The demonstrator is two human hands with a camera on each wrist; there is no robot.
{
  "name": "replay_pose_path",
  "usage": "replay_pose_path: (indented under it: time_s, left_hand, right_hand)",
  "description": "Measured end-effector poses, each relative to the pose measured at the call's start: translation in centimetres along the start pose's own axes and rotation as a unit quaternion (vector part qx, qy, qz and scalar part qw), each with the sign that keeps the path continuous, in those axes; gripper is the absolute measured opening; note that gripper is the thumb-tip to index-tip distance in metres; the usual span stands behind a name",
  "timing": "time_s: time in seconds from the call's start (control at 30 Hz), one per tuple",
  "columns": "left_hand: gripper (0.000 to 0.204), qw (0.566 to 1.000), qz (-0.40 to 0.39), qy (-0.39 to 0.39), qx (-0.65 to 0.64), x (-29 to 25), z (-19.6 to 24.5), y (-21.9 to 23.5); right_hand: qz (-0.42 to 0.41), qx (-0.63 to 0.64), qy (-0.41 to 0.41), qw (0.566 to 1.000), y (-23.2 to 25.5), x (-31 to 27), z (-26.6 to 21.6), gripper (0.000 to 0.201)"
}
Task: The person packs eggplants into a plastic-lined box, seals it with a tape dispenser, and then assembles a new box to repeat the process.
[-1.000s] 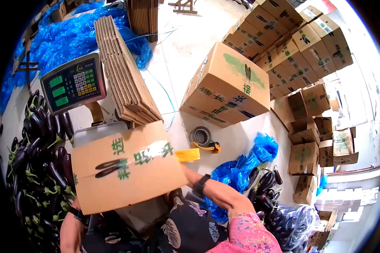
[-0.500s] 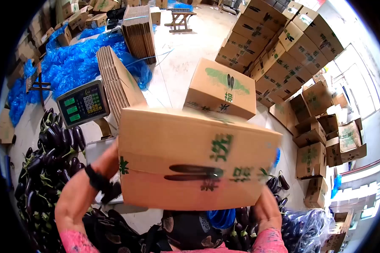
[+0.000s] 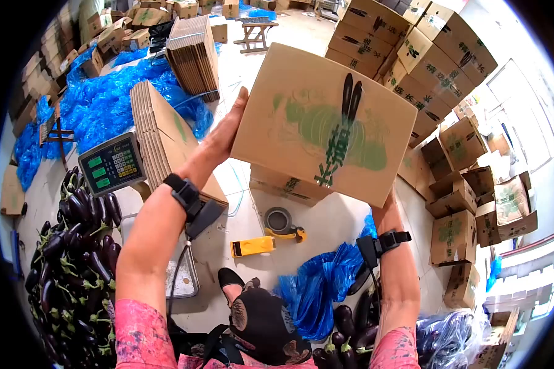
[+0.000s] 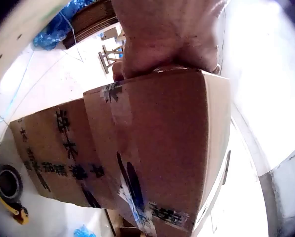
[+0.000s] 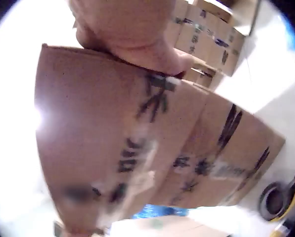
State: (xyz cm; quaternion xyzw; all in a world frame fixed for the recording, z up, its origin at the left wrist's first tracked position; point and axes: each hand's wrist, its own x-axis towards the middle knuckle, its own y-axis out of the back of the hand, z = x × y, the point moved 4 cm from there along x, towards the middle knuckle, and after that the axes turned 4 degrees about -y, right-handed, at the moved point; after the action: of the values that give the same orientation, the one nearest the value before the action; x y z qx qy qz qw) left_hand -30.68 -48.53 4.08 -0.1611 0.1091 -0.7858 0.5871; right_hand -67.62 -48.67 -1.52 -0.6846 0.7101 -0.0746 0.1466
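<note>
A closed cardboard box [image 3: 326, 123] with green and black print is held up in the air between both hands. The left hand [image 3: 224, 132] lies along its left side in the head view, thumb up by the edge; in the left wrist view the hand [image 4: 169, 39] is at the box's edge, its fingers mostly hidden. The right hand [image 3: 388, 203] is at the lower right corner, largely hidden behind the box. In the right wrist view that hand [image 5: 130, 34] rests against the carton [image 5: 108, 108]. Behind and below the held box, another box [image 3: 286, 186] sits on the floor.
A scale display [image 3: 112, 164] stands at left beside flattened cartons [image 3: 166, 132] and a heap of eggplants [image 3: 74, 258]. On the floor lie a tape roll [image 3: 278, 220], a yellow tool [image 3: 252, 246] and blue plastic [image 3: 323, 289]. Stacked boxes [image 3: 437, 67] rise at the back right.
The box has been lifted from low by the scale, across the person's front, then up and forward over the floor box. Its printed top now faces the head camera, and both arms reach out.
</note>
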Motion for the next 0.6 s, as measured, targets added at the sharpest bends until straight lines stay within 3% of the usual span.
replay_pose_path:
  time_s: [0.13, 0.23, 0.3, 0.33, 0.37, 0.4, 0.43, 0.47, 0.53, 0.57, 0.6]
  left_hand:
    - [0.086, 0.998, 0.016, -0.054, 0.028, 1.5, 1.8, -0.4]
    - [0.095, 0.997, 0.051, -0.059, -0.013, 3.8, 2.0, 0.3]
    - [0.095, 0.996, 0.004, -0.086, 0.032, 5.4, 0.5, 1.9]
    - [0.094, 0.996, 0.022, -0.077, 0.045, 4.3, 0.3, 1.7]
    - [0.093, 0.995, 0.039, -0.067, 0.060, 2.5, -0.3, 1.3]
    - [0.082, 0.988, 0.000, -0.056, 0.146, 1.8, -0.9, 1.6]
    - [0.072, 0.969, -0.024, -0.116, 0.216, 1.4, -2.9, 2.1]
    - [0.070, 0.945, -0.038, -0.108, 0.306, 1.6, -4.8, 3.3]
    - [0.071, 0.852, -0.046, -0.229, 0.469, 2.4, -5.2, 3.1]
    - [0.073, 0.790, -0.032, -0.288, 0.541, 2.7, -5.3, 3.0]
    - [0.073, 0.907, -0.003, -0.190, 0.376, 3.1, -4.8, 2.1]
  right_hand:
    - [0.006, 0.013, 0.013, 1.000, 0.4, 3.9, -2.7, 0.048]
    - [0.061, 0.094, -0.049, 0.993, -1.0, 5.1, -4.8, 0.050]
    - [0.010, 0.098, 0.009, 0.995, -1.4, 4.0, -5.1, 0.057]
    - [-0.019, 0.099, 0.040, 0.994, -1.6, 3.4, -5.2, 0.060]
    - [-0.033, 0.100, 0.039, 0.994, -1.5, 2.8, -4.8, 0.062]
    - [-0.042, 0.103, 0.035, 0.993, -1.2, 1.8, -3.8, 0.064]
    - [-0.050, 0.106, 0.027, 0.993, -1.0, 0.8, -2.6, 0.066]
    - [-0.062, 0.094, 0.002, 0.994, -0.7, 0.2, -2.0, 0.070]
    - [-0.065, 0.053, -0.014, 0.996, -0.4, 0.5, 0.5, 0.073]
    - [-0.040, 0.001, 0.019, 0.999, -0.1, 0.7, 0.9, 0.065]
    - [-0.012, -0.052, 0.048, 0.997, -1.6, 0.2, 0.3, 0.058]
